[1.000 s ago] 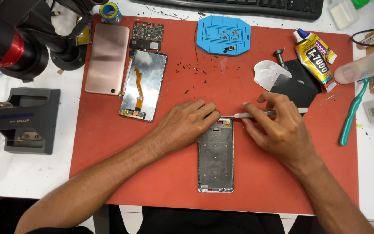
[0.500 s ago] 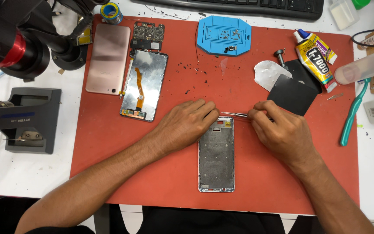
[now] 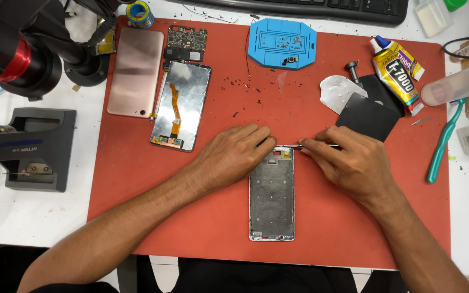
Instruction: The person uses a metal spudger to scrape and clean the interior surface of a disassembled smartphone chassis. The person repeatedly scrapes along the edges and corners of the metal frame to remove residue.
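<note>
At nine o'clock, off the red mat (image 3: pixel 137 206), sits a grey station (image 3: pixel 33 149). On the mat's upper left lie a pink back cover (image 3: pixel 135 72), a circuit board (image 3: pixel 185 44) and a screen panel (image 3: pixel 181 106) with its orange flex showing, all already separated from the phone.

Toward the centre, the left hand (image 3: pixel 234 157) rests fingers-down on the top left corner of the bare metal frame (image 3: pixel 272 195), pinning it flat without gripping. The frame lies upright at six o'clock, apparently stripped of most parts.

The right hand (image 3: pixel 351 163) pinches thin tweezers (image 3: pixel 299 146), their tips touching the frame's top edge. By the look of it, only small bits near that edge remain.

At twelve o'clock sits a blue tray (image 3: pixel 281 43) with screws; at two o'clock, a glue tube (image 3: pixel 397 70).
</note>
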